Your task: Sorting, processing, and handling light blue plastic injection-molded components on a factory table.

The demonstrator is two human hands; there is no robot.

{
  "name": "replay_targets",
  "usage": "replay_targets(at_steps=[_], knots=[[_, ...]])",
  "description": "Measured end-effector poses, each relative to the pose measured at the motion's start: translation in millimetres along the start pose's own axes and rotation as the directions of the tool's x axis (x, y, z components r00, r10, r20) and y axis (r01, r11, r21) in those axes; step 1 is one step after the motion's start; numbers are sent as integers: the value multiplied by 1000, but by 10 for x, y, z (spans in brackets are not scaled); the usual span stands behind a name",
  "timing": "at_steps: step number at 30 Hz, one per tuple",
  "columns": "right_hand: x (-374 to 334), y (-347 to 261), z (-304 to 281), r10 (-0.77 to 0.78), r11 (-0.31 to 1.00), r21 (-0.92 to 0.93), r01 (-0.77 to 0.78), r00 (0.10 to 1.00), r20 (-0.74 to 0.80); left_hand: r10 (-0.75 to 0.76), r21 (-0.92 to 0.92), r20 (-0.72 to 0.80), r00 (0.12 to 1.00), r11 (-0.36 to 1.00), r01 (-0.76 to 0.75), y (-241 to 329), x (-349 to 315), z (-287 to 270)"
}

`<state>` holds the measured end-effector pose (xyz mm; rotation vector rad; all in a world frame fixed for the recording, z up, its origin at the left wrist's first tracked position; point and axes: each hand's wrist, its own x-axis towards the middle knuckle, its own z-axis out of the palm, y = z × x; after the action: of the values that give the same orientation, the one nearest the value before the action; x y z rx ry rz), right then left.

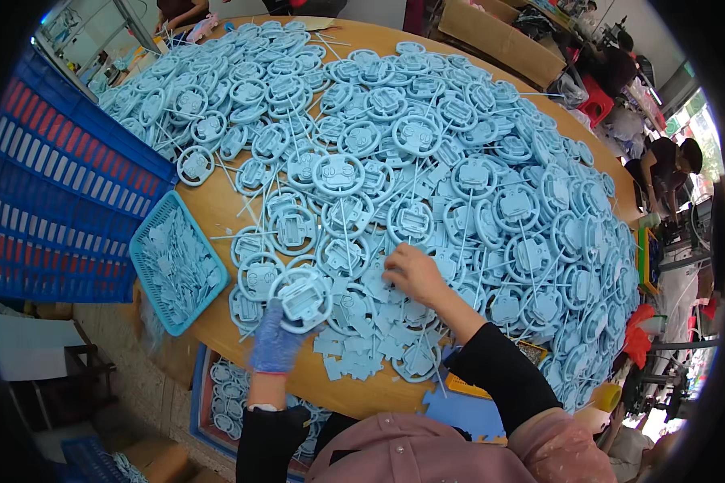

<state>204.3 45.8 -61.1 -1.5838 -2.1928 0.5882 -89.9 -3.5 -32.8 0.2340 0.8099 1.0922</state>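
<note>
Blue-gloved left hand (278, 342) is grasping a pale-blue, plastic-looking ring part (300, 298), boxy-centred, above the near-left side of the smooth wooden surface (304, 377). Bare right hand (416, 274) is curling its fingers over thin, angular flat pieces (354, 348); can't tell if pinching any. Similar rings (419, 135) with slender sticks are lying heaped beyond; turquoise lattice basket (151, 282) is holding more flat bits.

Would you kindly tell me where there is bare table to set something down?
Narrow bare strips of table: between the basket and the rings; along the near edge, right of the left hand and below the tabs; and along the far-right rim. The middle and right are crowded with rings, the right hand among them.
</note>
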Motion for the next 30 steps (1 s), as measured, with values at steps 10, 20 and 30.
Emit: replay_targets(at_steps=[10, 20, 30], knots=[[-151, -822, -613, -36, 950, 249, 187, 861, -507, -74, 85, 77, 994, 994, 68, -541, 513, 513], [-419, -1085, -405, -47, 950, 238, 202, 845, -532, 120, 110, -73, 990, 988, -111, -721, 263, 819], [-435, -1154, -428, 45, 953, 266, 143, 803, -594, 142, -30, 88, 986, 990, -140, -1007, 322, 732]])
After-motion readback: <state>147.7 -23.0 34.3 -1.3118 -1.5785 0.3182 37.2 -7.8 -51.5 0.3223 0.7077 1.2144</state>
